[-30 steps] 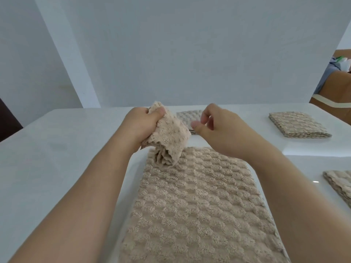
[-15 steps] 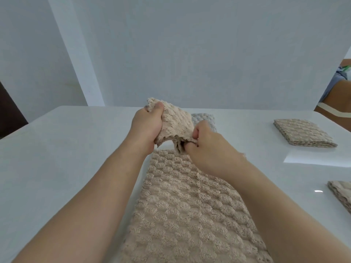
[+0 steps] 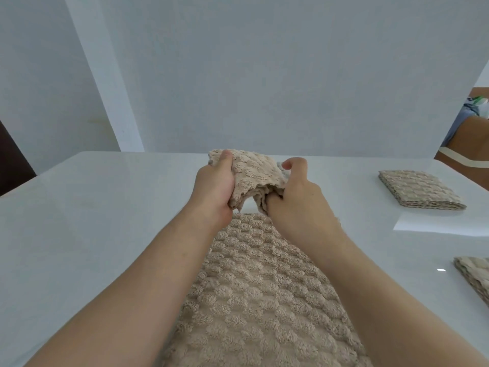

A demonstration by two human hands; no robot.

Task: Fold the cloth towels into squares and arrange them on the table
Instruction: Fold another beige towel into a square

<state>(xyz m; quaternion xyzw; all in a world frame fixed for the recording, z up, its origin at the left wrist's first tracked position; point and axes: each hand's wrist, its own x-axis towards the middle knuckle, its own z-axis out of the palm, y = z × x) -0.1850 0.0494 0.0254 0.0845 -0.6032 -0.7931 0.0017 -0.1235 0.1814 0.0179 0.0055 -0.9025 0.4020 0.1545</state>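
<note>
Now both hands, left hand [image 3: 215, 185] and right hand [image 3: 296, 197], clutch the bunched towel [image 3: 251, 173] (raised), its long axis running toward six o'clock.

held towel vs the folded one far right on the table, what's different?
1. The held towel is bunched and crumpled; the far-right towel is a neat, flat folded square.
2. The held towel is lifted off the table, gripped by the left hand and right hand; the far-right towel rests on the table with no hand on it.
Shared: same beige, bumpy-textured cloth.
</note>
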